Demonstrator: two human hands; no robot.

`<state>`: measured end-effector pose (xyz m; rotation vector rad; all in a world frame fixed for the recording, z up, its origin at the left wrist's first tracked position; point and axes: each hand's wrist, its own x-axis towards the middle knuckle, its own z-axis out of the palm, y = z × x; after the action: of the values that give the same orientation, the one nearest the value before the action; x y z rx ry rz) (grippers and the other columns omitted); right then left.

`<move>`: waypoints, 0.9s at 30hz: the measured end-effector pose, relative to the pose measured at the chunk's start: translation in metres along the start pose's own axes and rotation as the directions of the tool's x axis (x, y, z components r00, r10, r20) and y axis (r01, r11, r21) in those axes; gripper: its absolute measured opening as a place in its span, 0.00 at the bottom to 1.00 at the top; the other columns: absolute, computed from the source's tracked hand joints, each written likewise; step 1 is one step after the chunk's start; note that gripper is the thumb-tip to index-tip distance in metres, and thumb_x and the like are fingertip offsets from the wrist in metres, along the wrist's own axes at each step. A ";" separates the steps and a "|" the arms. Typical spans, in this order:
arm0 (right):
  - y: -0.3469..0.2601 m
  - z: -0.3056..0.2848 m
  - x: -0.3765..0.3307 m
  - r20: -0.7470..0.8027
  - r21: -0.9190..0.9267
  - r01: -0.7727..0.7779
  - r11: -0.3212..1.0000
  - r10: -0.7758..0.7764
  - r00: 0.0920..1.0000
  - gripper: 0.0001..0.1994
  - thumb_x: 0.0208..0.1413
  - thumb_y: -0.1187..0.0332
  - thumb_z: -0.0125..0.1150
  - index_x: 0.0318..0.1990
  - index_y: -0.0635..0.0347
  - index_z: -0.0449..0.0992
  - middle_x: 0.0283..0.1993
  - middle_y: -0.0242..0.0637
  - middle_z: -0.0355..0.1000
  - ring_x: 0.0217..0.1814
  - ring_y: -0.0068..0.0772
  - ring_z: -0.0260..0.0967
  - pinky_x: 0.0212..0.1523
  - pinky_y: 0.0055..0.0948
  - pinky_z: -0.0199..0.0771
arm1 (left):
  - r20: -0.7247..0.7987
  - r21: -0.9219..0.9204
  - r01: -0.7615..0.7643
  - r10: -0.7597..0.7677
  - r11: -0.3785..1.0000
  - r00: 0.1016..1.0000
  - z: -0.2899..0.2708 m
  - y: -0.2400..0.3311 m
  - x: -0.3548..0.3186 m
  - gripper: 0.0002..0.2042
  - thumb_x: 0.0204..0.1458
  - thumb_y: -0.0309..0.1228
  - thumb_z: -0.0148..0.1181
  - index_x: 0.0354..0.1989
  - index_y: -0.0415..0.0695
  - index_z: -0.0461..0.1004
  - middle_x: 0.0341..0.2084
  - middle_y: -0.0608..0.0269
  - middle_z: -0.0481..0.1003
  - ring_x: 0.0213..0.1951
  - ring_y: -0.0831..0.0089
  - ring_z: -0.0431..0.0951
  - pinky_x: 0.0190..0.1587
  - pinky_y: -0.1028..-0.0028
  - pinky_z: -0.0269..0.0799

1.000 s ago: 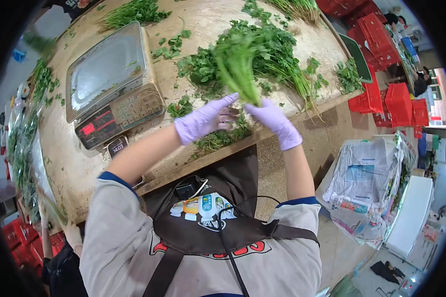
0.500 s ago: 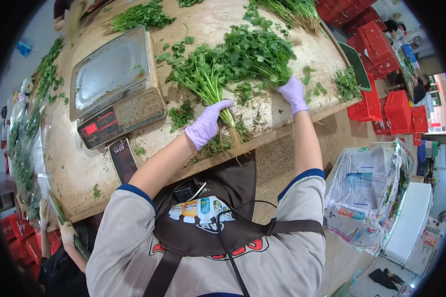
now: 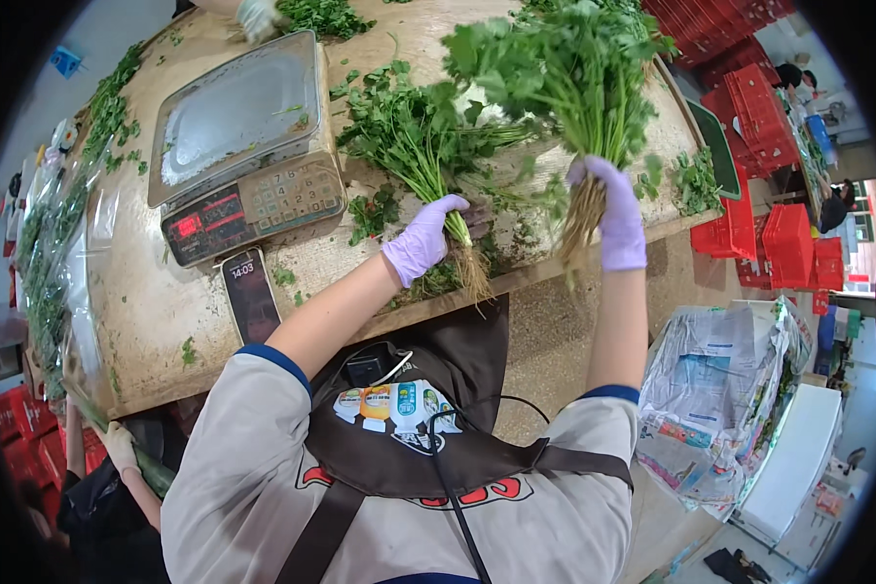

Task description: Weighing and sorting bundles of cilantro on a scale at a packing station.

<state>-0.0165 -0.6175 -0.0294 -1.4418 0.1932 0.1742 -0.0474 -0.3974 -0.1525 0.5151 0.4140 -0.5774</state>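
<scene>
Purple gloves cover both of my hands. My left hand (image 3: pixel 420 243) is closed round the stem bases of a coriander bunch (image 3: pixel 394 141), which lies on the table with its pale roots hanging toward the front edge. My right hand (image 3: pixel 617 219) grips a second, fuller coriander bunch (image 3: pixel 594 92) by the root end. Its leaves point away from me and are slightly blurred, and its brown roots dangle below my fingers. Loose leaves and bits of soil lie on the wooden table (image 3: pixel 136 321) between and around the two bunches.
A digital scale (image 3: pixel 238 122) stands left of my left hand, with a phone (image 3: pixel 250 292) beside it. Another person's gloved hand (image 3: pixel 260 18) is beyond the scale. More coriander (image 3: pixel 326 18) lies at the back. Red crates (image 3: pixel 788 234) and a newspaper-lined container (image 3: pixel 720 389) are on the right.
My right hand has turned and lifted its bunch, swinging it right and apart from the left one. My left hand keeps its hold. Another person's gloved hand now shows beyond the scale.
</scene>
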 end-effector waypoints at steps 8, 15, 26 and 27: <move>-0.002 -0.019 0.158 0.119 -0.514 0.299 0.804 -0.279 0.953 0.20 0.33 0.61 0.70 0.34 0.64 0.76 0.30 0.39 0.73 0.31 0.29 0.69 0.33 0.25 0.69 | -0.102 0.095 -0.012 0.022 0.995 0.995 0.003 -0.018 0.004 0.07 0.49 0.23 0.48 0.37 0.38 0.63 0.40 0.49 0.71 0.45 0.58 0.73 0.48 0.58 0.72; 0.086 -0.004 0.184 0.152 -0.841 0.172 0.513 -0.082 0.985 0.23 0.34 0.62 0.67 0.39 0.69 0.74 0.33 0.39 0.74 0.34 0.34 0.70 0.40 0.26 0.70 | -0.116 0.053 -0.075 0.081 0.996 0.990 -0.007 -0.012 0.021 0.07 0.49 0.24 0.49 0.36 0.36 0.64 0.38 0.51 0.71 0.46 0.58 0.72 0.47 0.59 0.73; 0.057 0.018 0.064 0.359 -0.128 -0.332 0.935 0.355 0.863 0.12 0.43 0.66 0.61 0.35 0.63 0.75 0.27 0.34 0.74 0.26 0.26 0.70 0.31 0.22 0.71 | -0.281 0.189 -0.337 0.380 0.922 0.881 0.004 -0.013 0.058 0.09 0.46 0.29 0.59 0.35 0.41 0.72 0.31 0.60 0.74 0.34 0.66 0.74 0.41 0.65 0.72; 0.054 0.018 0.061 0.328 -0.047 -0.352 0.935 0.347 0.879 0.12 0.44 0.65 0.59 0.35 0.62 0.75 0.27 0.34 0.74 0.26 0.26 0.71 0.31 0.23 0.72 | -0.304 0.040 -0.285 0.284 0.958 0.910 0.007 -0.008 0.057 0.12 0.46 0.30 0.60 0.39 0.41 0.71 0.34 0.58 0.74 0.35 0.64 0.75 0.43 0.64 0.71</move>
<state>0.0304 -0.5929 -0.0936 -1.3308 0.1761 0.7075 -0.0073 -0.4305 -0.1787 0.6505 0.6230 -0.2119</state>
